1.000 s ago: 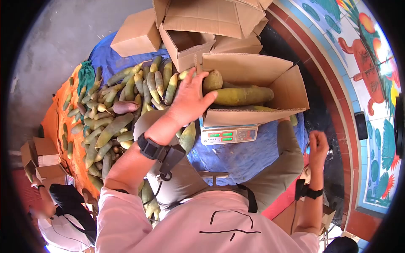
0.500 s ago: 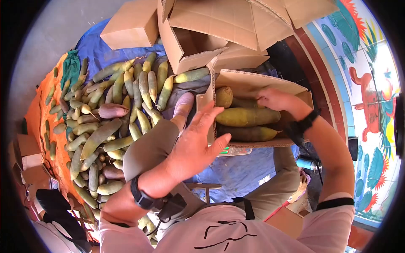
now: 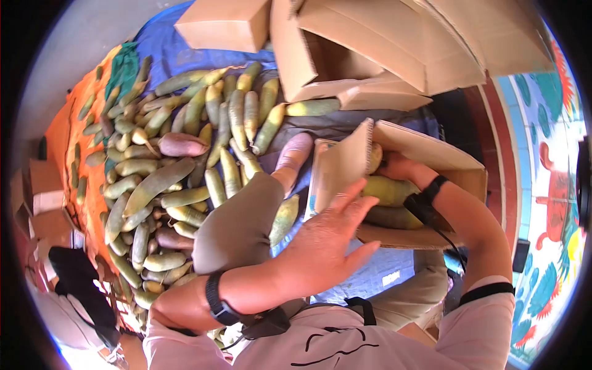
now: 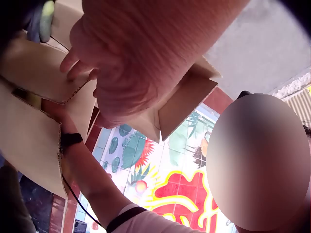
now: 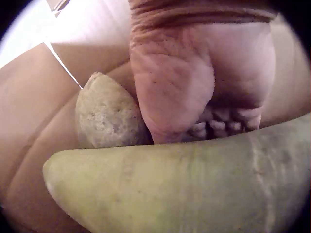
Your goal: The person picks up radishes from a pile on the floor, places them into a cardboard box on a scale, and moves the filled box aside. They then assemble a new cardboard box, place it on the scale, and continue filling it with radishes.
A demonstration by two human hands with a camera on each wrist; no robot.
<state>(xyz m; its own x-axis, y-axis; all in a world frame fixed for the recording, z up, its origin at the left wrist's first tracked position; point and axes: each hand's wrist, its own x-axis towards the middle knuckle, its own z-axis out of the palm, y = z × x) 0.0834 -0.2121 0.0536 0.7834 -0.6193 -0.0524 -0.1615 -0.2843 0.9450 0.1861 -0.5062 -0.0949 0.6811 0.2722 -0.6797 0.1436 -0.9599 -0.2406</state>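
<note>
Inside an open cardboard box (image 3: 456,172), green radishes (image 3: 387,192) lie side by side. My right hand (image 3: 404,169) reaches into the box near its left wall. In the right wrist view its fingers (image 5: 218,126) bend down behind a large radish (image 5: 184,179), beside the blunt end of another radish (image 5: 109,111); I cannot tell whether they grip anything. My left hand (image 3: 327,246), fingers spread and fairly straight, is at the box's raised left flap (image 3: 342,166). In the left wrist view the left hand (image 4: 126,63) hides part of the boxes behind it.
A large heap of green radishes (image 3: 154,185) covers blue and orange sheets on the left. More cardboard boxes (image 3: 370,43) stand at the far side. My knee (image 3: 237,222) and foot (image 3: 295,154) are between heap and box. A painted tile wall (image 3: 549,185) runs along the right.
My right hand has come from beside my body into the box, then moved toward its left end. The left hand has left the box's rim and is lower. The box now sits turned, hiding the scale's display.
</note>
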